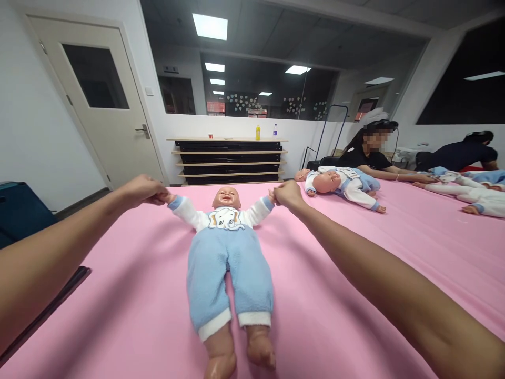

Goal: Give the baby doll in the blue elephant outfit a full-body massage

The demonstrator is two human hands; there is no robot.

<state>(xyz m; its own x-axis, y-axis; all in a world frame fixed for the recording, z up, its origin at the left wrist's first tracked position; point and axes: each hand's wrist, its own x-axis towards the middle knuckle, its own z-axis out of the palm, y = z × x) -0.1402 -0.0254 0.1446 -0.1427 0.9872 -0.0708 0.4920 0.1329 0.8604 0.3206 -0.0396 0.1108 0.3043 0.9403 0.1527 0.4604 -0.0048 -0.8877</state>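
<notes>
A baby doll [231, 263] lies on its back on the pink sheet [142, 310], feet toward me. It wears fleecy blue trousers and a white top with an elephant on the chest. My left hand [147, 190] is closed around the doll's hand at the left, and my right hand [289, 193] grips the doll's other hand at the right. Both doll arms are stretched out to the sides and lifted a little. My fingers partly hide the doll's hands.
More dolls [347, 184] in matching clothes lie at the back right. Two people sit beyond, one handling a doll [469, 192]. A dark flat object [74, 279] rests at the left edge. Behind stand a shelf unit [232, 163] with bottles and a door [94, 95].
</notes>
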